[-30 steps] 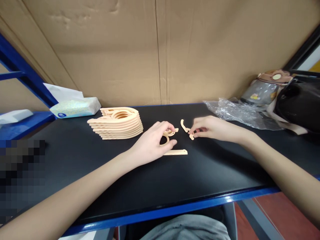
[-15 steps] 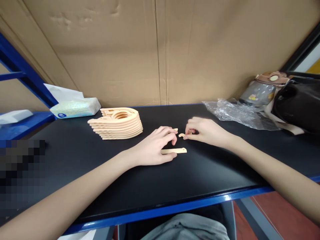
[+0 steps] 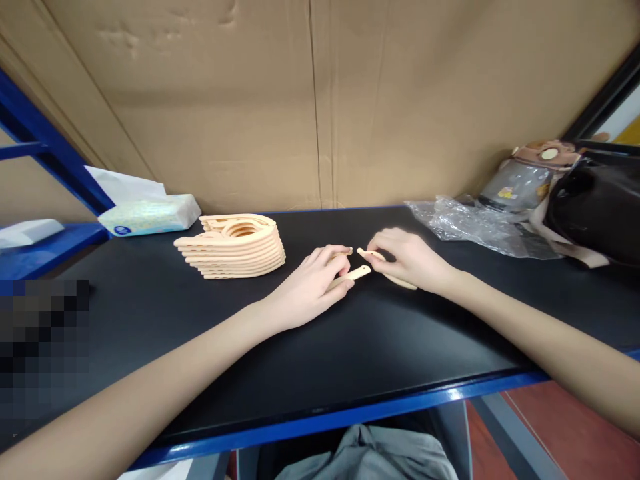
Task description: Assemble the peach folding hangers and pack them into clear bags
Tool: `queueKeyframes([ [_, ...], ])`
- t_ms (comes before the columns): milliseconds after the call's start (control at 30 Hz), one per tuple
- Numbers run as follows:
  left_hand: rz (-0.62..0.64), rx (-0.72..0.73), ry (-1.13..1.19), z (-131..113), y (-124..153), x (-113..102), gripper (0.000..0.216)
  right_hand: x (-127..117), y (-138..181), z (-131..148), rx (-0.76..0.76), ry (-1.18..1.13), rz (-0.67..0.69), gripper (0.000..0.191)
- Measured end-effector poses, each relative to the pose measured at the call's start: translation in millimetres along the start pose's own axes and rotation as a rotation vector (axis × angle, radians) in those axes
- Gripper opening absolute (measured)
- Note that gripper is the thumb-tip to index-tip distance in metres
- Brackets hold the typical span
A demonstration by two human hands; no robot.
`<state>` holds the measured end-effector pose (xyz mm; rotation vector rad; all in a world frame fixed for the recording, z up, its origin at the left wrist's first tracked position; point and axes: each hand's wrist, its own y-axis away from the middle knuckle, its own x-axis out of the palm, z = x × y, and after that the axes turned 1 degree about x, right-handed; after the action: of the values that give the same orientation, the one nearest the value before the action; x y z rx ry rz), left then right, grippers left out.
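My left hand is closed on a cream plastic hanger piece, a flat bar with a small hole near its tip. Its fingers cover most of the bar, and another cream tip pokes out beyond the index finger. Opposite, my right hand pinches a curved cream hanger part, whose narrow end points at the left hand's piece. A small gap separates the two pieces. Left of my hands stands a stack of folded cream plastic hangers, several layers high.
A tissue pack lies at the back left of the black table. Crumpled clear plastic, a clear bottle with a brown lid and a dark bag sit at the right. A cardboard wall closes the back.
The left hand's bar has tilted, its tip rising away from me. My right hand has turned the curved part, so its long end now shows below the palm.
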<state>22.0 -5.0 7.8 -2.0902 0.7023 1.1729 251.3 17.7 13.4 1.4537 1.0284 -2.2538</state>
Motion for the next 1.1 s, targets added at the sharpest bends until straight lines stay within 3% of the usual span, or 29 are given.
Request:
queueKeyframes([
  [300,-0.033,-0.030,0.030,1.0,-1.3,0.6,0.020,-8.6,4.1,4.5,0.086,-0.072,0.156,0.014],
  [467,-0.039,-0.031,0.043,2.2,-1.5,0.7,0.021,-9.1,4.1,5.9,0.069,-0.072,0.230,0.026],
  [833,-0.048,-0.021,0.045,2.0,-1.2,1.1,0.016,-10.9,4.3,9.2,0.065,-0.066,0.249,0.022],
  [1100,0.002,0.030,-0.015,5.1,-0.2,3.5,0.027,-9.2,6.7,10.8,0.067,-0.178,0.255,0.036],
])
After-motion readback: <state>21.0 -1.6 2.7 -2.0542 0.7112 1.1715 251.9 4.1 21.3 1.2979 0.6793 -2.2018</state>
